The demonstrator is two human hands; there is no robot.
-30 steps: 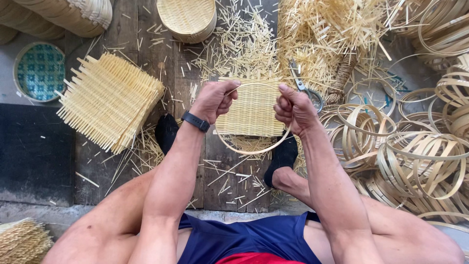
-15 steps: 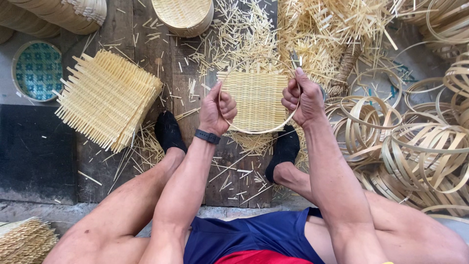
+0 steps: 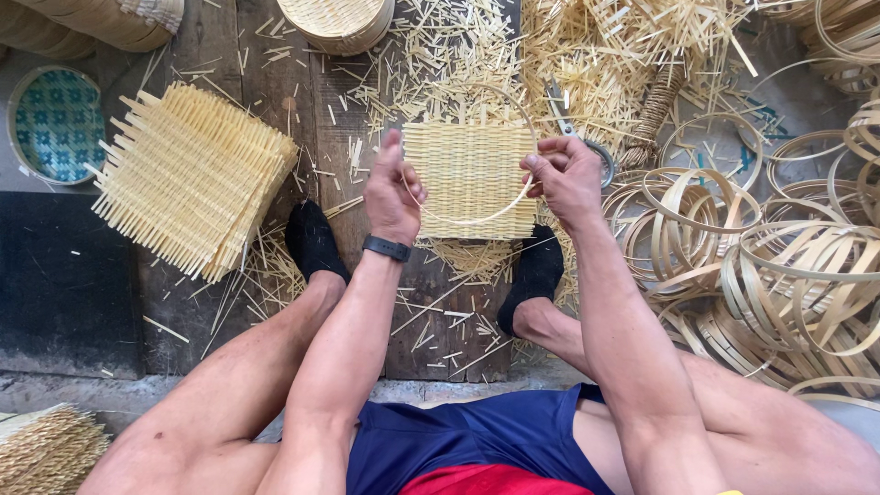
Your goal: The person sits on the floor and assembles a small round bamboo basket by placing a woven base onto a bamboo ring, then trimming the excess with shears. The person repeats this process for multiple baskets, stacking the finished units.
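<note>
A thin bamboo hoop [image 3: 477, 218] is held between both hands, above a square woven bamboo mat [image 3: 469, 174]. My left hand [image 3: 392, 192], with a black band on its wrist, grips the hoop's left side, thumb raised. My right hand [image 3: 566, 179] pinches the hoop's right side. The mat lies on the wooden floor between my two feet in black socks [image 3: 313, 240]. The hoop's upper arc rises past the mat's top edge.
A stack of square woven mats [image 3: 188, 174] lies at the left. Round woven pieces [image 3: 335, 23] sit at the top. A teal patterned basket [image 3: 55, 124] is far left. Many bamboo hoops [image 3: 779, 266] pile at the right. Cut slivers [image 3: 440, 46] and scissors [image 3: 573, 128] lie about.
Both hands have lifted and spread a little apart, bringing the hoop over the square mat. My left hand has opened its thumb upward.
</note>
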